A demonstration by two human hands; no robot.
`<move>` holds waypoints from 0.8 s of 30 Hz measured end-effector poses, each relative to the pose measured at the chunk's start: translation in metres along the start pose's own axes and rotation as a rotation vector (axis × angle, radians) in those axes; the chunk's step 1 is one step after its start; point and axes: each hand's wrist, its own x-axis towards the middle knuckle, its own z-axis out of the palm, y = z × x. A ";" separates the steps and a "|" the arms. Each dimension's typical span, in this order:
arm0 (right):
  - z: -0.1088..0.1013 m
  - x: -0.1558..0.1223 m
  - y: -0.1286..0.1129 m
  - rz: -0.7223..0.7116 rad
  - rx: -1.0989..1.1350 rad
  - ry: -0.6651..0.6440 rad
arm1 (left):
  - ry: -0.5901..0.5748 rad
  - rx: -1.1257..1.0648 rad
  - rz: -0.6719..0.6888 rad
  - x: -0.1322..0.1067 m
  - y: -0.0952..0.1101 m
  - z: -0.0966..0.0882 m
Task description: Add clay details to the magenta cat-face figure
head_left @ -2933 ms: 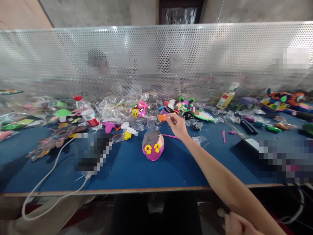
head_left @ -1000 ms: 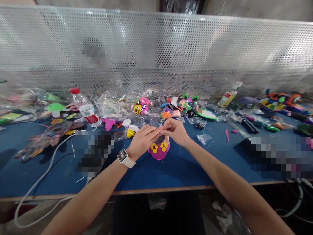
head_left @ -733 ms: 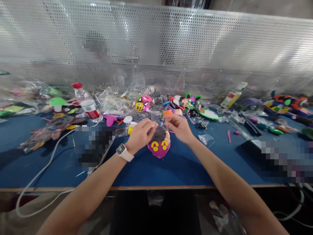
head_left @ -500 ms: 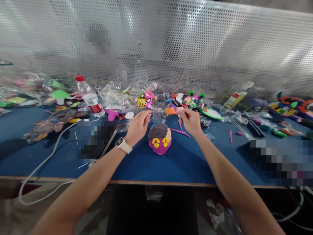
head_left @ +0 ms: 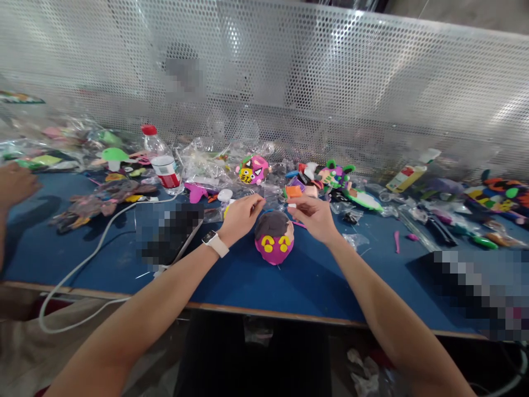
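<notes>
A clay ball figure (head_left: 274, 255), magenta below with a dark grey cap and yellow curled eye shapes, sits on the table between my hands. My left hand (head_left: 242, 219), with a watch (head_left: 215, 242) on its wrist, hovers at the figure's upper left. Its thumb and fingers are pressed together; whatever they pinch is too small to make out. On the other side, my right hand (head_left: 317, 219) is closed in a pinch on a small white piece (head_left: 292, 205) just above the figure's right side. An orange clay block (head_left: 293, 191) lies just beyond those fingertips.
A red-capped bottle (head_left: 165, 168), a phone (head_left: 176, 234) and a white cable (head_left: 88, 248) are on the left. Painted-looking clay figures (head_left: 253, 170) and plastic wrappers line the perforated metal panel (head_left: 264, 71). Another person's hand (head_left: 19, 184) rests at the far left.
My right hand has come down and in toward the figure, away from the orange clay. The other person's hand has entered at the left. The view has shifted slightly.
</notes>
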 end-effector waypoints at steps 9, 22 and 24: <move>0.006 -0.004 -0.002 -0.244 -0.339 0.005 | 0.019 -0.055 0.047 -0.002 0.001 -0.001; 0.006 -0.004 -0.003 -0.338 -0.406 0.007 | 0.009 -0.056 0.091 -0.002 0.001 0.001; 0.006 -0.003 -0.003 -0.349 -0.410 -0.014 | 0.002 -0.048 0.089 -0.002 0.000 0.001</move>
